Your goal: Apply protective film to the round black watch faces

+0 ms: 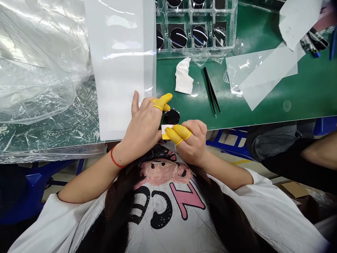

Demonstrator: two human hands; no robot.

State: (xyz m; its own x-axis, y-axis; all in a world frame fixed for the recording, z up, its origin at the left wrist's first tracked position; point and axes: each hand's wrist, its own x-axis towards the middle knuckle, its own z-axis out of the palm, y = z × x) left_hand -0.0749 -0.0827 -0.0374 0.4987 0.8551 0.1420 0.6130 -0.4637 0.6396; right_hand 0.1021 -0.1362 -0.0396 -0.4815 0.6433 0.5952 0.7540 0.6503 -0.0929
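My left hand (pixel 143 123), with yellow finger cots on two fingers, is closed at the edge of a glossy black round lens (pixel 172 117). The cotted fingertips meet the lens's upper left rim, and the bare thumb lies lower down. My right hand (pixel 191 140), also in yellow cots, pinches a small white piece (pixel 166 128) just below the lens; its exact kind is unclear. A crumpled white wipe (pixel 183 76) lies beyond the hands on the green table (pixel 273 102). Right of it rest black tweezers (pixel 210 89), tips towards me.
A clear compartment tray (pixel 195 51) at the back holds several black round lenses. White sheets (pixel 121 77) lie left, beside crinkled clear plastic film (pixel 42 59). Translucent sheets (pixel 265 75) and pens (pixel 313 42) are at right. Another person's arm (pixel 319 151) shows at the right edge.
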